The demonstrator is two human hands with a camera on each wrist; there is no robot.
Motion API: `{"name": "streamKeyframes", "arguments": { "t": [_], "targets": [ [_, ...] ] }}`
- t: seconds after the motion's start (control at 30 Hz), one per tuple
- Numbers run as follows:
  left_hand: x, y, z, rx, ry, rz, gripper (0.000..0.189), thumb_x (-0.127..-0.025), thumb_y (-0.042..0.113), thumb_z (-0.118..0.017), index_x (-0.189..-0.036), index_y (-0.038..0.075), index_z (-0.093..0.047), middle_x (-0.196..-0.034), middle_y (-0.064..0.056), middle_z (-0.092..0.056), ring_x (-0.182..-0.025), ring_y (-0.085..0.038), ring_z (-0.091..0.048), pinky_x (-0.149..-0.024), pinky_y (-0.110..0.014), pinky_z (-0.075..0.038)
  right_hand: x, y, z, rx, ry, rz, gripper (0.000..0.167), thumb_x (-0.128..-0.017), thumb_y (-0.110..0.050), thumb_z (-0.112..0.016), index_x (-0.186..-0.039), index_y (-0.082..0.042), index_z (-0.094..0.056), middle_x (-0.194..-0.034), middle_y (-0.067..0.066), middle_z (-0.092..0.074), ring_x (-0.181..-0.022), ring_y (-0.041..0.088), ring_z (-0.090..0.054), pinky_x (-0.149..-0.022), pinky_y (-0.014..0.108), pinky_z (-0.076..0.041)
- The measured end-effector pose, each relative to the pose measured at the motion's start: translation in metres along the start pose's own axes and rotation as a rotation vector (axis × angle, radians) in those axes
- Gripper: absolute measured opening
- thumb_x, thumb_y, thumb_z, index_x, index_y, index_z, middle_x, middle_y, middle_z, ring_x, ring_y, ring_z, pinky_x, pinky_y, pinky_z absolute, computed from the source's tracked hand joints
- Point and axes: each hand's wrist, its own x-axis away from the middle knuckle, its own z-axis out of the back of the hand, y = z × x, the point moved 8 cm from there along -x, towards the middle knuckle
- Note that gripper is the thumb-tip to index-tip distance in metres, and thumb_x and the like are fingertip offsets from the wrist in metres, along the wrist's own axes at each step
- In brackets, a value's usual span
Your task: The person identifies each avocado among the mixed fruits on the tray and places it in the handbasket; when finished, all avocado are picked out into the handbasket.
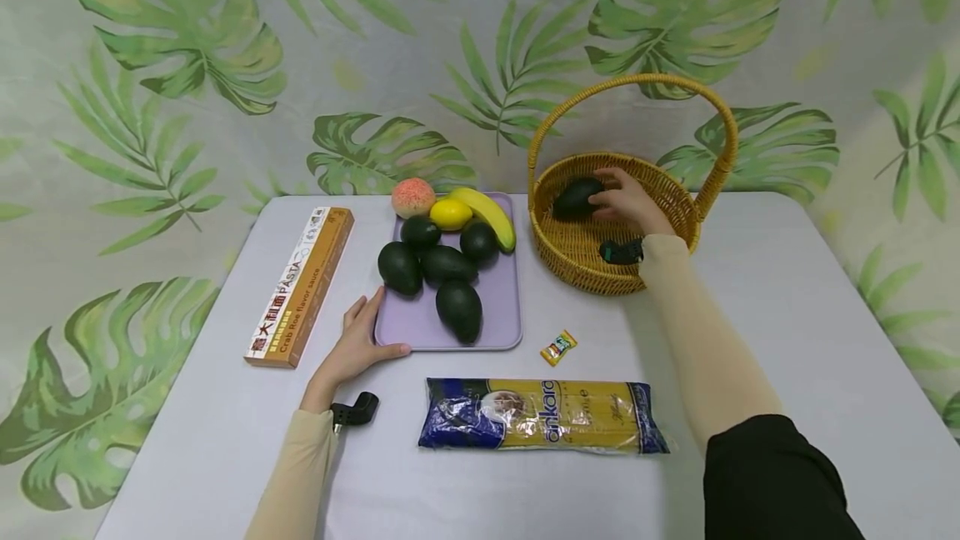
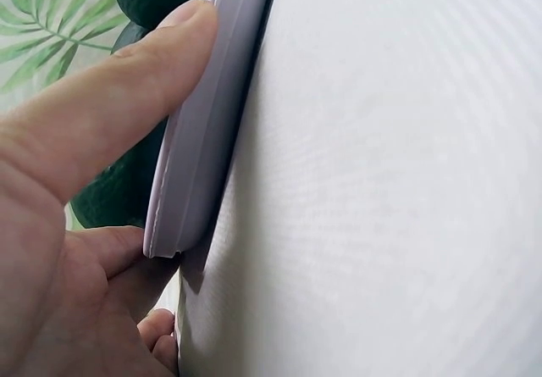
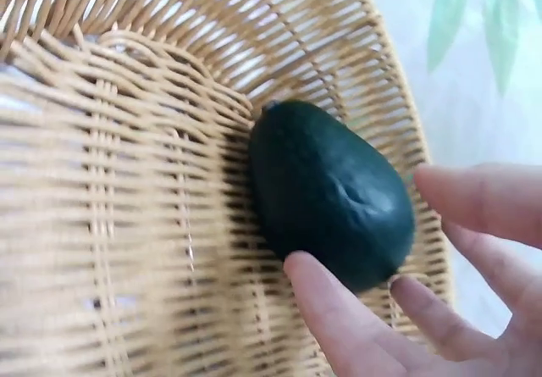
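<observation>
Avocado in wicker basket, 10 o'clock, looks light, firm, slick, so take its wide middle; right hand spread beside it, ungripped, left hand gripping lilac tray at 7 o'clock.

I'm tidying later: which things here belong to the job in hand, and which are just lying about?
Seemingly the job: wicker basket, avocado inside it, purple tray, tray's fruit.
Apparently lying about: pasta box, ankara packet, small yellow sachet.
</observation>
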Motion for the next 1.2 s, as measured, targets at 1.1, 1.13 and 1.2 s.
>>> {"name": "streamKeyframes", "arguments": {
  "t": [1.1,1.13,1.2],
  "targets": [
    [-0.002,-0.003,-0.003,-0.014,-0.001,0.015,0.108,-0.077,0.03,-0.081,-0.154,0.004,-0.008,-0.156,-0.021,-0.009,-0.142,-0.036,0.007,-0.108,-0.062,-0.009,0.1,-0.028,-0.137,0.273,-0.556,0.409,0.051,-0.096,-0.016,-0.059,-0.143,-0.01,-0.041,-0.144,0.012,-0.037,-0.108,0.037,-0.056,-0.088,0.046,-0.049],
    [-0.001,-0.003,-0.003,-0.014,0.0,0.015,0.108,-0.077,0.03,-0.081,-0.154,0.004,-0.008,-0.156,-0.021,-0.009,-0.142,-0.036,0.007,-0.108,-0.062,-0.009,0.1,-0.027,-0.145,0.294,-0.574,0.435,0.053,-0.095,-0.016,-0.06,-0.143,-0.009,-0.04,-0.146,0.012,-0.036,-0.11,0.038,-0.055,-0.088,0.044,-0.049],
    [-0.001,-0.002,-0.002,-0.016,0.002,0.012,0.108,-0.077,0.03,-0.081,-0.154,0.004,-0.008,-0.156,-0.021,-0.009,-0.142,-0.036,0.006,-0.108,-0.062,-0.009,0.101,-0.026,-0.16,0.352,-0.595,0.484,0.055,-0.094,-0.017,-0.062,-0.144,-0.008,-0.04,-0.146,0.013,-0.034,-0.111,0.038,-0.053,-0.088,0.04,-0.049]
  ]
}}
